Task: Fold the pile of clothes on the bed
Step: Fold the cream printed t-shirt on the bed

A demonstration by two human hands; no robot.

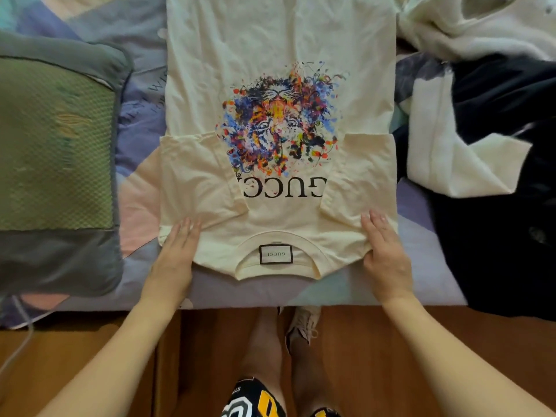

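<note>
T-shirt (279, 115), cream with a splashed tiger print, lay flat on the bed (331, 290), collar nearest the person, both sleeves already turned in over the front. It looked light, soft and limp, likely to wrinkle or slide on the sheet. The left hand (177, 251) pressed flat on its shoulder, fingers straight; the right hand (385, 251) rested likewise, though its thumb may have tucked beneath the edge. Both shoulder corners seemed the best grip for folding it lengthwise. More clothes (481, 115) waited alongside.

T-shirt (279, 115) on bed (301, 290), between pillow (57, 164) left, clothes pile (481, 130) right
</note>
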